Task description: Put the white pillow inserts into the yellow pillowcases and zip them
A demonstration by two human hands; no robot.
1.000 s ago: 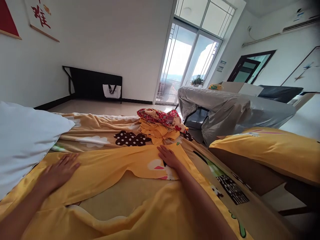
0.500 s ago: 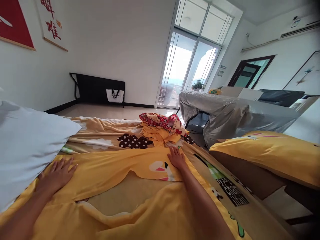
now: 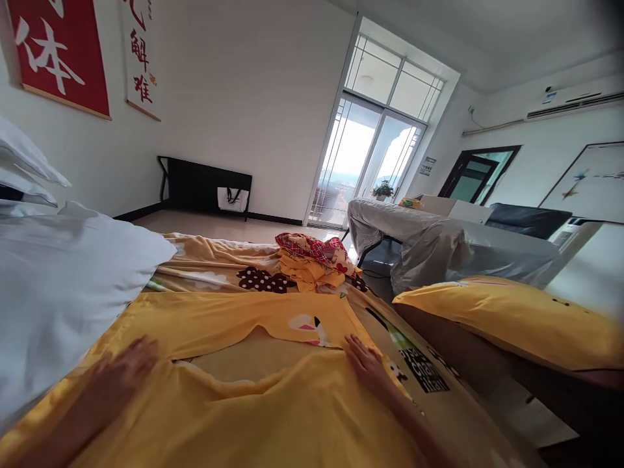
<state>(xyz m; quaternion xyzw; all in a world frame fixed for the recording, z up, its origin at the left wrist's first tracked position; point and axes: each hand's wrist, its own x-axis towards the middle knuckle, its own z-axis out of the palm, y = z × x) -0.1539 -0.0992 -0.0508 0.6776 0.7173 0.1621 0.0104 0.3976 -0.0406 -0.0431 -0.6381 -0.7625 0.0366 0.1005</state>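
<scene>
A yellow fabric cover [image 3: 205, 318] with a white-and-pink printed figure lies spread before me. A wide gap in it shows the tan patterned sheet [image 3: 238, 357] underneath. My left hand [image 3: 129, 367], blurred, lies low over the cover's left part, fingers apparently stretched flat with nothing held. My right hand [image 3: 364, 361] rests on the cover's right edge beside the printed figure, its fingers extended and open. Close to my left arm is a white pillow [image 3: 88, 279]. Beyond the cover sits a heap of folded red-checked and yellow cloth [image 3: 312, 260].
A yellow pillow [image 3: 507, 315] lies to the right on a brown surface. Behind it stands a table draped in grey plastic [image 3: 429, 240]. Against the far wall is a black folded panel [image 3: 195, 188] with a white bag [image 3: 232, 199]. A glass door [image 3: 365, 149] stands at the back.
Both hands have slid back toward me over the yellow cover, the right one from its far corner to nearer the gap. The camera view has tilted up and shifted left.
</scene>
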